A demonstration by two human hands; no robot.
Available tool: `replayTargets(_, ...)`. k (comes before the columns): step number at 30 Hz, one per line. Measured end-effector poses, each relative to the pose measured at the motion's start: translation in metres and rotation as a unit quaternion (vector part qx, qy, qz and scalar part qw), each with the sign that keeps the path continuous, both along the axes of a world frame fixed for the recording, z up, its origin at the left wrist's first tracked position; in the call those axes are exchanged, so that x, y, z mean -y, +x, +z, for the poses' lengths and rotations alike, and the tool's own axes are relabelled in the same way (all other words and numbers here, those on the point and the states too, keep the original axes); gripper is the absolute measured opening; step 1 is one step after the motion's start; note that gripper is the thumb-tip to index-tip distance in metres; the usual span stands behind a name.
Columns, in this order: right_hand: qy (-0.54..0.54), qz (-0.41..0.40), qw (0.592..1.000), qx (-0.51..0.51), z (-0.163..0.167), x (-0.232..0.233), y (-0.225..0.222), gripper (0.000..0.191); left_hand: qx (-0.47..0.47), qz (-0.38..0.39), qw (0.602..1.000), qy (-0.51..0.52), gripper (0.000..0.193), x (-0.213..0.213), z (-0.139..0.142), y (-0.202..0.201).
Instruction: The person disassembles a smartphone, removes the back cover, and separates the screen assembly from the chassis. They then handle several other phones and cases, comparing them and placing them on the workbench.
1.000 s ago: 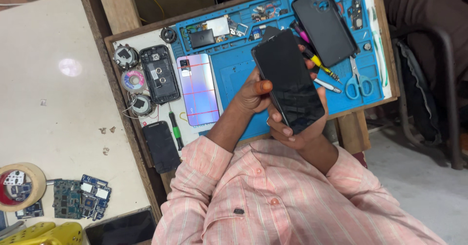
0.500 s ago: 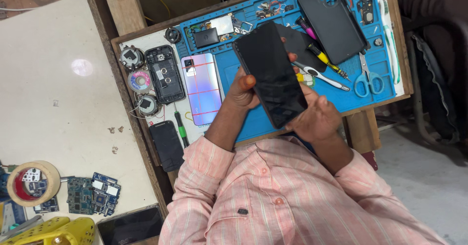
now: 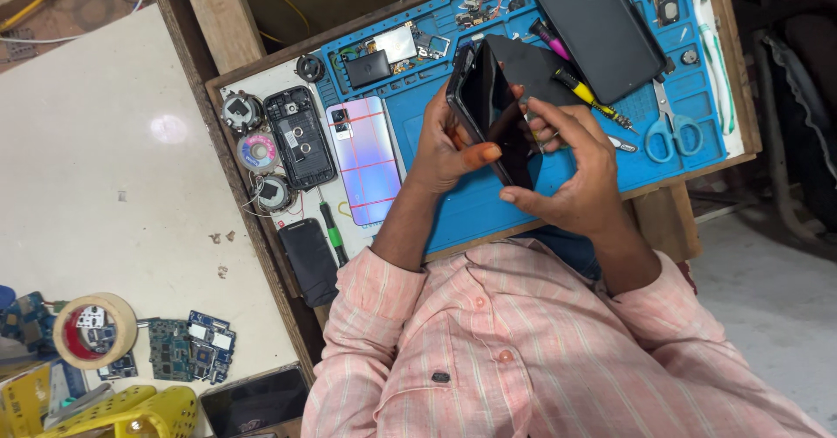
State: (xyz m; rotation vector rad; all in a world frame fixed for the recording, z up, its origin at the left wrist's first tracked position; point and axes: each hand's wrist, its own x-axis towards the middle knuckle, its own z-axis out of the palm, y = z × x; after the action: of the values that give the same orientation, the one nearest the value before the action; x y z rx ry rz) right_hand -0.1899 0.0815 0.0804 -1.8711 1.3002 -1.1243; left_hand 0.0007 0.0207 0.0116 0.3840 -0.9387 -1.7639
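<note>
Smartphone [image 3: 493, 111], black and tilted on edge, is held above the blue repair mat [image 3: 453, 220] between both hands, apart from the mat's surface. Going from the left: a tape roll [image 3: 94, 329] with a red core lies on the pale table, loose green circuit boards [image 3: 187, 346] beside it and a yellow plastic basket [image 3: 131, 412] at the bottom edge. On the wooden tray [image 3: 235, 37] sit small round parts, an opened phone frame [image 3: 301, 137] and an iridescent pink-violet back cover [image 3: 366, 159]. The left hand [image 3: 445, 146] grips the phone's left edge, thumb pressed on the dark glass; the right hand [image 3: 571, 172] curls round the right edge, fingertips pinching at the seam. By my judgement, the step in hand is working the screen or back panel at its edge, and the next move calls for even, gentle pressure along the seam. Further right lie a black phone case [image 3: 602, 28], a yellow-handled screwdriver [image 3: 588, 98] and blue-handled scissors [image 3: 671, 129].
</note>
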Motion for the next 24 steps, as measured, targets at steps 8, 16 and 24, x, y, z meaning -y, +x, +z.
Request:
replayTargets(8,0.014,0.01,0.999,0.043,-0.012,0.001,-0.006,0.091,-0.007,-0.009,1.0,-0.007,0.104,0.001,-0.005,0.0)
replayTargets(16,0.023,-0.002,0.986,0.165,-0.03,-0.003,0.001,0.088,-0.049,-0.022,0.999,-0.001,0.106,-0.001,-0.005,-0.003)
replayTargets(24,0.022,-0.001,0.975,0.221,-0.033,-0.003,0.003,0.085,-0.077,-0.03,0.996,0.03,0.101,-0.006,-0.034,0.003)
